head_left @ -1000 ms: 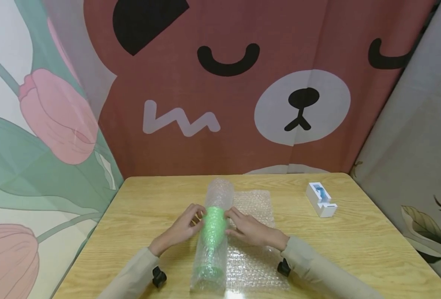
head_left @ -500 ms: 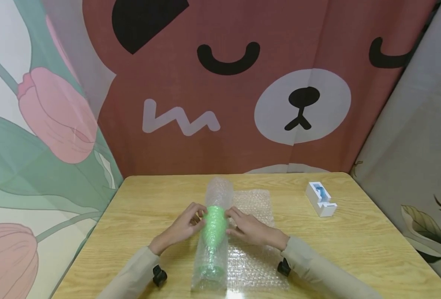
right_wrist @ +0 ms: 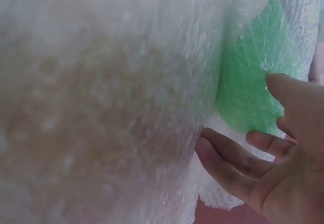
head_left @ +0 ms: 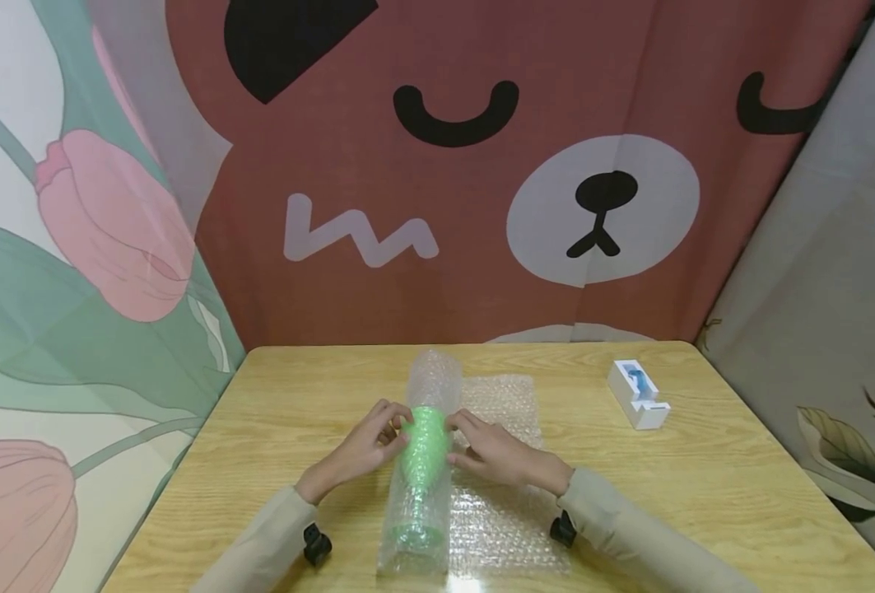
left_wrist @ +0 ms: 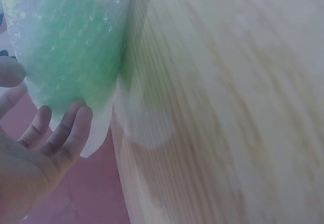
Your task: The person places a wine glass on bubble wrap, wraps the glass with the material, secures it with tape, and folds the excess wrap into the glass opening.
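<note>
A green goblet-shaped item (head_left: 426, 449), rolled in clear bubble wrap (head_left: 435, 380), lies lengthwise at the middle of the table. Its wide part, narrow stem and round base show through the layers. My left hand (head_left: 363, 446) holds the roll's left side with bent fingers; in the left wrist view the thumb and fingertips (left_wrist: 83, 114) are against the wrap. From the right, my right hand (head_left: 502, 455) holds the opposite side, thumb on the wrap over the green part (right_wrist: 248, 82) and other fingers low by the sheet. An unrolled bubble wrap sheet (head_left: 507, 527) extends rightward beneath that hand.
A small white tape dispenser (head_left: 639, 397) with a blue part stands at the back right of the wooden table (head_left: 296, 387). Behind the table's far edge hangs a bear-print curtain (head_left: 467, 305). Printed fabric also hangs at both sides.
Both hands keep their hold at the sides of the roll. The roll and the sheet look almost the same, with only a slight shift of the whole view.
</note>
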`<state>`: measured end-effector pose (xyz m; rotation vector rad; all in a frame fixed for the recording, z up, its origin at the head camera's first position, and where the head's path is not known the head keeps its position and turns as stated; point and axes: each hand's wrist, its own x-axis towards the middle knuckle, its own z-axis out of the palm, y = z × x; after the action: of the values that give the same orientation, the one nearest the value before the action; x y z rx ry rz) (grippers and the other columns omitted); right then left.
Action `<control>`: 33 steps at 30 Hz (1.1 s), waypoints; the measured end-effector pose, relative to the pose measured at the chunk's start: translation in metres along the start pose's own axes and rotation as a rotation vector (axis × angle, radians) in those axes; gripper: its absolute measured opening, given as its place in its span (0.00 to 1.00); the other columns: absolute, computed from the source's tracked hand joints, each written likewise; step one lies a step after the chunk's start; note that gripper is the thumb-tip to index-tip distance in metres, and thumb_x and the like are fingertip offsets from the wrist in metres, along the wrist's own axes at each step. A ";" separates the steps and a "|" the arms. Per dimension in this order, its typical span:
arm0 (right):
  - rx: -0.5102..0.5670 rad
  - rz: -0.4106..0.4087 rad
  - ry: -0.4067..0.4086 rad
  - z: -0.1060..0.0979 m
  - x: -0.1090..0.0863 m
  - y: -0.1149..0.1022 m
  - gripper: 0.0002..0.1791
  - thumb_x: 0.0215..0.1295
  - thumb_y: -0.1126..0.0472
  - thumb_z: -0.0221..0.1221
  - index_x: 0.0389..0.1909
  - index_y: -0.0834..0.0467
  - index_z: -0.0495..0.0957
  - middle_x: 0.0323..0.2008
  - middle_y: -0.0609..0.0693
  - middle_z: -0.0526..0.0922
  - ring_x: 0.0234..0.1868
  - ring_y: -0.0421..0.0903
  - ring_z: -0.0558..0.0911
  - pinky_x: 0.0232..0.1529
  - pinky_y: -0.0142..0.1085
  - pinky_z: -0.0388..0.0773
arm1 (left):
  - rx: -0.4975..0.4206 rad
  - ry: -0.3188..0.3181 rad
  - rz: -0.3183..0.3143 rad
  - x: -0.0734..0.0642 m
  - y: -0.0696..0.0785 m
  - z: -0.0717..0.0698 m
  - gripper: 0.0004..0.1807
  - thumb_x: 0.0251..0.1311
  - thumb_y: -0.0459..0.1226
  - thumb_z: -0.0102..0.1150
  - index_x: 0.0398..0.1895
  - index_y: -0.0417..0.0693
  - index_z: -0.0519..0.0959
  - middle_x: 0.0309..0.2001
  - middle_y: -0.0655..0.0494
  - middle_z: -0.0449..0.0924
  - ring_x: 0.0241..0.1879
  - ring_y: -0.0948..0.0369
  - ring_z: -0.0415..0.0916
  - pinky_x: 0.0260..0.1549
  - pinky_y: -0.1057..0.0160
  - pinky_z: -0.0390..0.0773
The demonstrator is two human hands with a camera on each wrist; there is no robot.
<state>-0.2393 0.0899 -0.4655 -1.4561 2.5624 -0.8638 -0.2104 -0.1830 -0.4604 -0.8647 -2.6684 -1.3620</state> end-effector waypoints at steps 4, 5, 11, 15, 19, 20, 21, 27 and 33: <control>0.010 -0.008 -0.002 0.001 0.000 0.000 0.24 0.75 0.53 0.56 0.65 0.55 0.62 0.57 0.49 0.72 0.36 0.35 0.79 0.37 0.27 0.78 | 0.024 0.014 0.017 0.000 0.001 0.000 0.12 0.69 0.34 0.57 0.53 0.48 0.72 0.40 0.49 0.67 0.35 0.60 0.71 0.36 0.63 0.78; 0.015 -0.009 -0.003 0.001 0.000 0.000 0.24 0.75 0.53 0.56 0.65 0.55 0.62 0.57 0.49 0.72 0.36 0.35 0.79 0.37 0.28 0.78 | 0.026 0.016 0.019 0.000 0.001 0.000 0.12 0.68 0.35 0.57 0.53 0.47 0.72 0.40 0.49 0.67 0.35 0.60 0.71 0.36 0.63 0.78; 0.052 0.010 -0.012 0.001 -0.001 -0.001 0.22 0.75 0.54 0.55 0.64 0.56 0.63 0.58 0.51 0.72 0.39 0.35 0.80 0.40 0.28 0.78 | 0.004 0.034 0.013 0.000 0.000 0.001 0.13 0.68 0.35 0.57 0.53 0.44 0.71 0.40 0.50 0.67 0.36 0.61 0.70 0.36 0.63 0.77; 0.048 0.014 -0.012 0.002 -0.001 0.000 0.21 0.75 0.55 0.55 0.63 0.56 0.64 0.58 0.52 0.72 0.43 0.37 0.81 0.44 0.28 0.78 | 0.002 0.052 0.034 0.000 -0.002 0.002 0.12 0.68 0.35 0.58 0.50 0.41 0.69 0.40 0.50 0.68 0.36 0.62 0.71 0.36 0.63 0.77; 0.057 0.001 -0.013 0.002 -0.001 0.000 0.21 0.74 0.56 0.56 0.63 0.57 0.64 0.58 0.53 0.72 0.44 0.38 0.82 0.45 0.28 0.78 | -0.006 0.049 0.027 0.000 -0.001 0.002 0.11 0.69 0.35 0.58 0.49 0.42 0.70 0.41 0.52 0.69 0.37 0.61 0.71 0.38 0.62 0.78; 0.064 -0.004 -0.014 0.002 -0.001 0.000 0.21 0.74 0.57 0.56 0.63 0.57 0.64 0.58 0.53 0.72 0.44 0.39 0.82 0.46 0.28 0.78 | -0.011 0.045 0.012 0.000 0.000 0.002 0.11 0.69 0.36 0.58 0.49 0.43 0.70 0.42 0.52 0.69 0.38 0.61 0.71 0.39 0.62 0.77; 0.069 -0.007 -0.015 0.002 -0.001 0.001 0.21 0.75 0.57 0.56 0.63 0.57 0.64 0.58 0.53 0.72 0.44 0.39 0.82 0.46 0.28 0.78 | -0.016 0.044 0.007 0.000 0.001 0.001 0.10 0.69 0.35 0.57 0.49 0.43 0.71 0.42 0.52 0.69 0.39 0.61 0.71 0.39 0.62 0.77; 0.081 -0.003 -0.033 -0.001 -0.002 0.003 0.20 0.77 0.56 0.52 0.63 0.57 0.63 0.58 0.53 0.71 0.46 0.42 0.82 0.47 0.27 0.77 | -0.039 0.042 -0.007 0.001 0.000 0.002 0.10 0.70 0.33 0.54 0.51 0.41 0.72 0.44 0.49 0.69 0.40 0.58 0.71 0.41 0.61 0.76; 0.087 -0.010 -0.033 0.001 -0.004 0.006 0.20 0.77 0.57 0.52 0.64 0.57 0.63 0.58 0.53 0.72 0.46 0.42 0.82 0.47 0.28 0.78 | -0.052 0.027 -0.018 0.001 0.000 0.003 0.10 0.68 0.29 0.54 0.51 0.42 0.72 0.44 0.50 0.68 0.40 0.59 0.70 0.41 0.63 0.76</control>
<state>-0.2415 0.0948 -0.4700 -1.4482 2.4635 -0.9321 -0.2106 -0.1803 -0.4619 -0.8228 -2.6379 -1.4423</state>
